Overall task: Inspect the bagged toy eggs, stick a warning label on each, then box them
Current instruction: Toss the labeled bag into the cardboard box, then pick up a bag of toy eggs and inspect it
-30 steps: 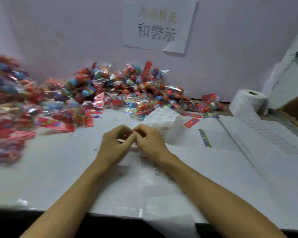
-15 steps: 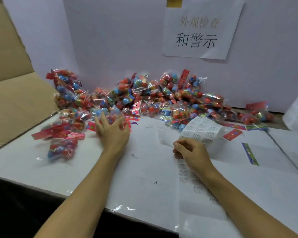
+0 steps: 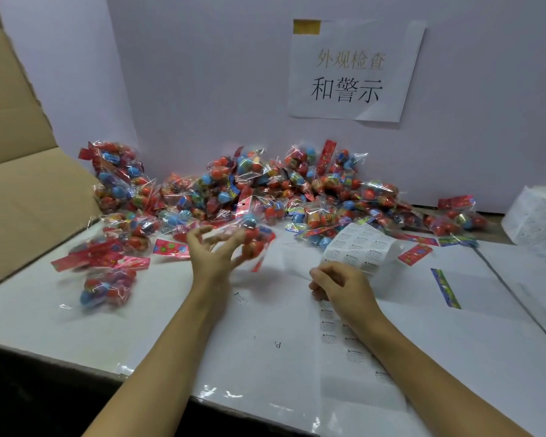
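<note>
Bagged toy eggs, blurred, now sit in the curled fingers of the left hand, which lay flat by the pile at the counter's back edge before. Right hand keeps pinching the label strip. A cardboard box stands at the left edge.

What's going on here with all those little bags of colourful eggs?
A person is working at a white table heaped with bagged toy eggs. Their left hand is picking one bag from the front of the heap; it is blurred, so the exact grip is unclear. Their right hand is curled at the edge of a strip of warning labels, apparently pinching it. An open cardboard box waits on the left.
</note>
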`<state>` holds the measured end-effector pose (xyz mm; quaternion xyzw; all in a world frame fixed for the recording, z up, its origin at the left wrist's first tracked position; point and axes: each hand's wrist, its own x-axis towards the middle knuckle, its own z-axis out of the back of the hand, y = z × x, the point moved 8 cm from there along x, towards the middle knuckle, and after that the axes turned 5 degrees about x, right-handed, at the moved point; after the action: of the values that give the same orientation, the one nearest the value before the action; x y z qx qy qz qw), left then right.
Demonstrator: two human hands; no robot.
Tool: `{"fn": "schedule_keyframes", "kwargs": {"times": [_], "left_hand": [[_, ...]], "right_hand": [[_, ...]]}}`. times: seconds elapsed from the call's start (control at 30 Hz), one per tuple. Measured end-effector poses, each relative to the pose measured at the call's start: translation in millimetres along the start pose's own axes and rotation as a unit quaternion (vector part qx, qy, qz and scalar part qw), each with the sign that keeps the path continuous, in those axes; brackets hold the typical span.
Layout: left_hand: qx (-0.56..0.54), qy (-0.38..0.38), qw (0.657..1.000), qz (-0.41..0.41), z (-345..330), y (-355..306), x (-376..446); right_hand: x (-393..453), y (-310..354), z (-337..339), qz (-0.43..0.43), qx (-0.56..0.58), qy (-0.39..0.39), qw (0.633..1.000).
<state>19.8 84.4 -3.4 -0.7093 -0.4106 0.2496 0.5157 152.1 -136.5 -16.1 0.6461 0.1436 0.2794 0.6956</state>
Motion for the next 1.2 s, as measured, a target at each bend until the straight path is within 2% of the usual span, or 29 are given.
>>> {"fn": "schedule_keyframes", "kwargs": {"times": [0.07,0.13,0.27,0.43,0.57,0.7,0.83,0.97,1.07,1.2], "left_hand": [[-0.068,0.08,0.99,0.092,-27.2,17.9,-8.5],[-0.079,0.156,0.973,0.149,-50.2,30.0,-20.7],[-0.056,0.287,0.943,0.156,-73.5,35.5,-39.9],[-0.015,0.25,0.956,0.152,-65.6,34.5,-35.0],[-0.029,0.25,0.945,0.208,-68.5,34.1,-41.7],[0.086,0.3,0.921,0.232,-76.7,37.8,-51.6],[0.125,0.335,0.917,0.175,-86.2,40.4,-59.6],[0.14,0.284,0.94,0.126,-78.8,43.5,-55.5],[0.115,0.261,0.953,0.107,-72.1,43.3,-55.8],[0.122,0.236,0.96,0.092,-68.7,39.1,-57.4]], "right_hand": [[-1.5,4.4,-3.3,0.004,0.013,0.011,1.0],[-3.4,8.1,-7.2,0.01,0.001,0.032,0.999],[-6.1,10.5,-9.7,0.014,0.001,0.063,0.998],[-8.4,12.5,-10.6,0.008,0.029,0.076,0.997],[-3.9,5.1,3.9,-0.039,0.104,0.006,0.994],[-2.6,1.4,9.5,-0.076,0.141,-0.02,0.987],[-2.3,-0.8,8.2,-0.073,0.131,-0.01,0.989],[-1.0,2.6,7.1,-0.047,0.116,-0.002,0.992],[-4.4,7.5,-2.5,-0.026,0.079,0.045,0.996],[-4.1,1.0,-6.0,-0.059,0.089,0.067,0.992]]}}
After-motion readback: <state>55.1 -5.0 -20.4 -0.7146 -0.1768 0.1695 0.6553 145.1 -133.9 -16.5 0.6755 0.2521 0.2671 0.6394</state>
